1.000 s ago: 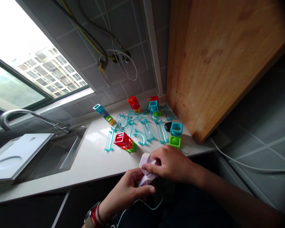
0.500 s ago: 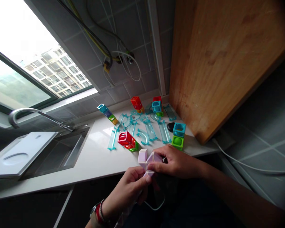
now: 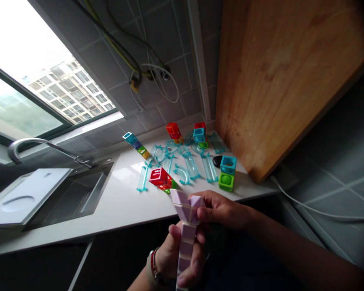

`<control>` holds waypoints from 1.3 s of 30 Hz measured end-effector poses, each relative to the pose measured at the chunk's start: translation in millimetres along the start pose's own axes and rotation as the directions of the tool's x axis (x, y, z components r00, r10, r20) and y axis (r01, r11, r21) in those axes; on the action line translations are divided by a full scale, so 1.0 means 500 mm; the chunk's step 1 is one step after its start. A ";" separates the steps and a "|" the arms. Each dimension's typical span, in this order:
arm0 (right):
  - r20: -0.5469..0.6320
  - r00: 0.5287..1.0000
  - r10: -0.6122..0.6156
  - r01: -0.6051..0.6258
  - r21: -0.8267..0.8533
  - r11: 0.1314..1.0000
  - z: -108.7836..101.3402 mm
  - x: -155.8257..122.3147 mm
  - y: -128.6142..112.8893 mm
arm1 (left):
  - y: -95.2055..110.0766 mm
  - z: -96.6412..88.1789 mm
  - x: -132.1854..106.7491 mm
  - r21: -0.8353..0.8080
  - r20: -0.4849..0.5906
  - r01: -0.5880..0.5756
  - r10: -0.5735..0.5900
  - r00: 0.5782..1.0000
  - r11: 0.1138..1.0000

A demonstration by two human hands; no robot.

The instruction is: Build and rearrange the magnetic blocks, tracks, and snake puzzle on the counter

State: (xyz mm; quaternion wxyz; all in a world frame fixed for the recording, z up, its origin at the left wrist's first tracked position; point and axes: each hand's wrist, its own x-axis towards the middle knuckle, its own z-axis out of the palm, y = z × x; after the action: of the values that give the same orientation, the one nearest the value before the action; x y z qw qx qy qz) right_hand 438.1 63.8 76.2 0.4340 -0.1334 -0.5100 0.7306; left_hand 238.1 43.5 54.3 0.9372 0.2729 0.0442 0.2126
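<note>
A lilac-and-white twisty snake puzzle [image 3: 186,232] is held in front of the counter's edge. Its upper end is folded into wedge shapes, and a straight run of segments hangs below. My left hand [image 3: 176,254], a watch and red band at its wrist, wraps its fingers round the straight run; the thumb points up. Around the folded top, my right hand [image 3: 218,208] pinches from the right with thumb and fingers. Just beyond the puzzle stands a red and green block stack [image 3: 160,178]. A blue and green block stack [image 3: 227,173] is beyond my right hand.
Several clear teal track pieces [image 3: 190,165] lie across the white counter [image 3: 109,206]. More block stacks stand behind, including a tilted-looking multicoloured one [image 3: 136,144]. A black oval object [image 3: 217,161], a sink with a faucet [image 3: 45,140] and a large wooden board [image 3: 285,81] surround them.
The puzzle has turned, so its straight run now shows below the folded top. My left hand has moved right and rolled palm-up around that run; my right hand keeps its pinch.
</note>
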 end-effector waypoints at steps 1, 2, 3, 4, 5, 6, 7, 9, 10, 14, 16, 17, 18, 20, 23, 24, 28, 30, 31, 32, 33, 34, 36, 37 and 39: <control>-0.021 1.000 -0.011 0.011 0.015 1.000 -0.001 0.000 0.003 | -0.004 -0.003 0.000 0.025 -0.008 -0.019 0.019 1.000 1.000; -0.057 0.998 -0.023 0.025 0.034 0.999 -0.002 0.000 0.005 | -0.004 -0.005 -0.001 0.062 -0.026 -0.031 0.033 0.999 0.998; -0.106 0.994 -0.035 0.041 0.052 0.998 -0.002 0.001 0.007 | -0.001 -0.006 -0.001 0.097 -0.054 -0.036 0.041 0.998 0.995; -0.163 0.986 -0.045 0.057 0.069 0.996 -0.001 0.002 0.009 | 0.005 -0.004 -0.001 0.125 -0.087 -0.031 0.042 0.995 0.992; -0.221 0.974 -0.051 0.070 0.082 0.994 0.000 0.003 0.011 | 0.014 0.000 -0.001 0.139 -0.125 -0.016 0.034 0.992 0.990; -0.272 0.961 -0.053 0.080 0.089 0.993 0.002 0.006 0.012 | 0.023 0.005 -0.001 0.142 -0.162 0.002 0.022 0.987 0.990; -0.317 0.947 -0.052 0.084 0.090 0.992 0.006 0.008 0.013 | 0.033 0.011 0.000 0.136 -0.194 0.020 0.006 0.981 0.991; -0.387 0.921 -0.046 0.085 0.085 0.993 0.012 0.013 0.013 | 0.051 0.025 0.000 0.112 -0.248 0.062 -0.032 0.968 0.992; -0.407 0.912 -0.044 0.082 0.076 0.994 0.015 0.015 0.012 | 0.057 0.032 0.000 0.095 -0.265 0.080 -0.052 0.963 0.992; -0.390 0.918 -0.067 0.078 0.014 0.997 0.018 0.014 0.007 | 0.066 0.048 -0.006 -0.066 -0.211 0.163 -0.174 0.962 0.984; -0.358 0.932 -0.064 0.071 0.008 0.997 0.016 0.010 0.007 | 0.062 0.051 -0.009 -0.169 -0.110 0.212 -0.232 0.966 0.963; -0.353 0.934 -0.054 0.060 0.007 0.998 0.014 0.007 0.008 | 0.059 0.051 -0.010 -0.207 -0.072 0.232 -0.251 0.965 0.951; -0.353 0.935 -0.039 0.044 0.006 0.999 0.013 0.005 0.009 | 0.055 0.052 -0.010 -0.231 -0.051 0.249 -0.267 0.962 0.941; -0.372 0.928 -0.004 0.003 -0.004 1.000 0.012 0.001 0.009 | 0.047 0.054 -0.009 -0.243 -0.067 0.271 -0.295 0.953 0.931; -0.415 0.909 0.027 -0.052 -0.048 0.998 0.016 0.000 0.002 | 0.043 0.058 -0.002 -0.160 -0.187 0.253 -0.281 0.941 0.954; -0.439 0.898 0.017 -0.062 -0.088 0.994 0.019 0.001 -0.002 | 0.044 0.058 0.001 -0.103 -0.248 0.228 -0.247 0.937 0.968; -0.539 0.827 -0.161 -0.062 -0.371 0.927 0.034 0.006 -0.014 | 0.049 0.054 0.015 0.295 -0.493 0.123 0.041 0.869 0.947; -0.545 0.791 -0.278 -0.051 -0.513 0.857 0.043 0.009 -0.012 | 0.047 0.054 0.021 0.493 -0.572 0.094 0.240 0.784 0.865; -0.544 0.774 -0.325 -0.050 -0.564 0.825 0.047 0.009 -0.009 | 0.045 0.057 0.024 0.556 -0.595 0.093 0.318 0.738 0.826; -0.545 0.758 -0.358 -0.053 -0.599 0.799 0.053 0.010 -0.005 | 0.042 0.062 0.026 0.595 -0.614 0.101 0.370 0.697 0.797; -0.552 0.741 -0.382 -0.059 -0.620 0.782 0.059 0.009 -0.001 | 0.040 0.068 0.029 0.624 -0.621 0.110 0.406 0.670 0.774; -0.557 0.729 -0.397 -0.063 -0.633 0.772 0.066 0.008 0.004 | 0.038 0.075 0.032 0.654 -0.615 0.116 0.437 0.657 0.747; -0.565 0.710 -0.420 -0.059 -0.642 0.765 0.083 0.004 0.016 | 0.036 0.092 0.037 0.745 -0.552 0.120 0.504 0.664 0.656; -0.556 0.711 -0.431 -0.049 -0.650 0.758 0.093 0.000 0.023 | 0.036 0.100 0.040 0.793 -0.508 0.114 0.548 0.665 0.598; -0.500 0.733 -0.462 -0.011 -0.687 0.726 0.109 -0.008 0.036 | 0.037 0.111 0.040 0.860 -0.433 0.084 0.631 0.644 0.504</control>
State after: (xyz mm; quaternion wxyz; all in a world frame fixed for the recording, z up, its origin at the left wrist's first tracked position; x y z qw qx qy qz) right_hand 396.8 24.4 84.1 0.5983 -0.4483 -0.5628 0.3526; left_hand 260.2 38.5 111.7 0.5474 0.5750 0.4451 0.4143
